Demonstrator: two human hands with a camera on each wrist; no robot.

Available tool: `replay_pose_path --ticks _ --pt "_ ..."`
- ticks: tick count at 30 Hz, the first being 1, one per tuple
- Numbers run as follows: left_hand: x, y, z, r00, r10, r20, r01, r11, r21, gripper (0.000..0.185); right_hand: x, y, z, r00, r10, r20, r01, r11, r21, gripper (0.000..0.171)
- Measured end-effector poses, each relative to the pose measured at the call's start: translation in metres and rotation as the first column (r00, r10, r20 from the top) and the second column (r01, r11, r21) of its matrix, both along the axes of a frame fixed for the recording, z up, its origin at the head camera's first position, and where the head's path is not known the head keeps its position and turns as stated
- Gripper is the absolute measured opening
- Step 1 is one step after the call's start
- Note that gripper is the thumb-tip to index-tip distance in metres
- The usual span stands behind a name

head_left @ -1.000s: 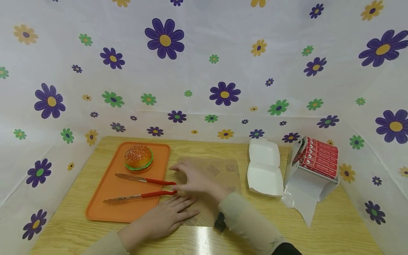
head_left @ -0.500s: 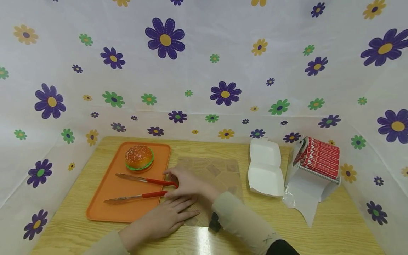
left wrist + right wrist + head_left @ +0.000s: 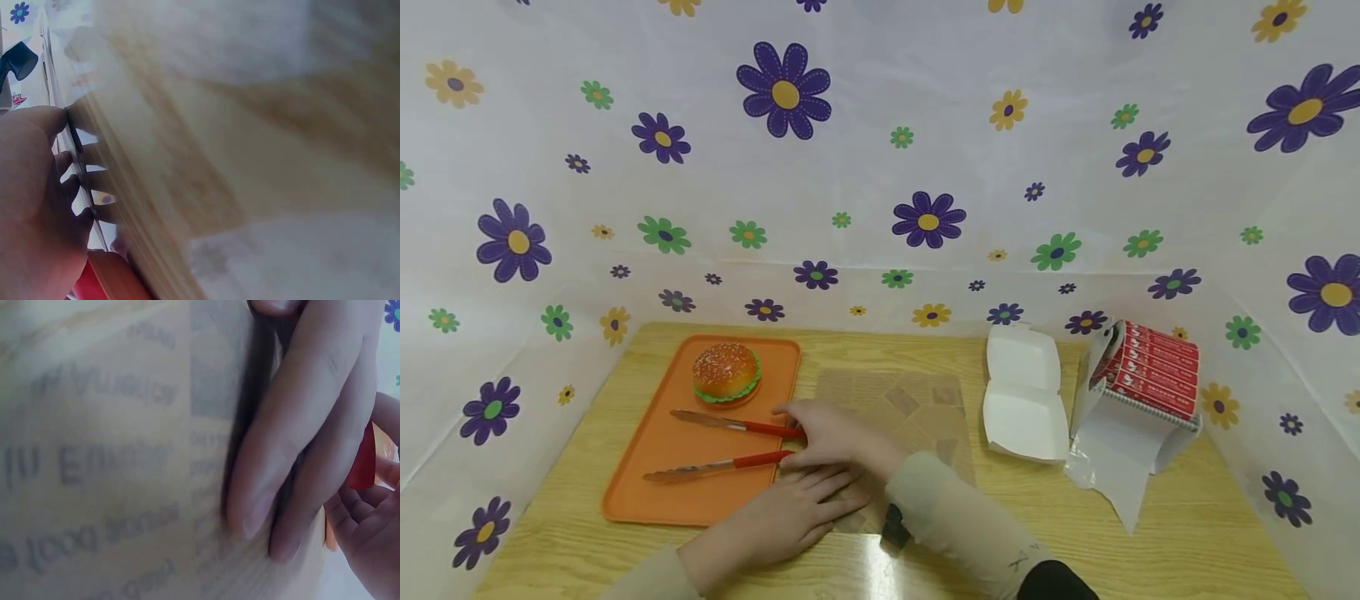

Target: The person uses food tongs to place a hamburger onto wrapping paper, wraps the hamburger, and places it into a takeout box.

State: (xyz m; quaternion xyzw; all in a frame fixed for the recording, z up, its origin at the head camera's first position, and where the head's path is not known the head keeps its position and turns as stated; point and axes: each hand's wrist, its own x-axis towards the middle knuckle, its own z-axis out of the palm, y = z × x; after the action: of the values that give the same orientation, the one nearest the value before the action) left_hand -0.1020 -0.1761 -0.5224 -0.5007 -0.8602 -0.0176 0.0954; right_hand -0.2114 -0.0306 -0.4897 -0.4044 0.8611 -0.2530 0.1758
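Note:
A pair of tongs (image 3: 767, 429) with red handles and metal ends lies spread on the orange tray (image 3: 643, 442). My right hand (image 3: 831, 433) holds the handle end, thumb at the near arm and forefinger at the far one. In the right wrist view its bent fingers (image 3: 287, 444) stand over printed paper, with a bit of red handle (image 3: 362, 465) behind them. My left hand (image 3: 790, 512) lies flat, fingers spread, on the brown printed paper (image 3: 917, 400) close to the tray. A toy hamburger (image 3: 726, 371) sits at the back of the tray.
An opened white takeaway box (image 3: 1024, 417) stands right of the paper. Beyond it is a white holder with red-printed packs (image 3: 1157, 367) and a white sheet (image 3: 1116, 475) hanging from its front. A flowered curtain (image 3: 865, 167) closes off the table's back and sides.
My right hand has moved left onto the handle end of the tongs and closed around it. The left hand stays flat where it was.

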Motion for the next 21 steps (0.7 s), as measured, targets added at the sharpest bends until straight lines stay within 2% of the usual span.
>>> replay_pose_path --ticks 4,8,11,17,21 --pt "0.0 0.001 -0.001 1.0 0.0 -0.012 0.0 1.0 0.01 0.05 0.001 -0.002 0.0 0.999 -0.004 0.043 0.004 1.0 -0.007 0.072" --pt "0.0 0.0 -0.001 1.0 -0.001 -0.019 0.002 1.0 0.011 0.05 0.0 -0.003 -0.002 0.994 0.012 0.106 -0.005 0.998 -0.063 0.061" --pt "0.0 0.0 0.0 1.0 -0.002 -0.015 0.003 1.0 0.008 0.05 -0.001 -0.003 -0.004 0.992 0.03 0.12 -0.019 0.995 -0.094 0.053" --pt "0.001 0.0 0.002 0.999 0.016 0.043 -0.016 1.0 -0.014 0.048 -0.004 0.0 -0.009 0.976 -0.006 0.219 0.042 0.986 -0.161 0.055" --pt "0.001 0.0 0.004 0.995 0.031 0.097 -0.028 0.999 -0.031 0.048 -0.006 0.004 -0.01 0.967 -0.029 0.255 0.08 0.978 -0.191 0.053"
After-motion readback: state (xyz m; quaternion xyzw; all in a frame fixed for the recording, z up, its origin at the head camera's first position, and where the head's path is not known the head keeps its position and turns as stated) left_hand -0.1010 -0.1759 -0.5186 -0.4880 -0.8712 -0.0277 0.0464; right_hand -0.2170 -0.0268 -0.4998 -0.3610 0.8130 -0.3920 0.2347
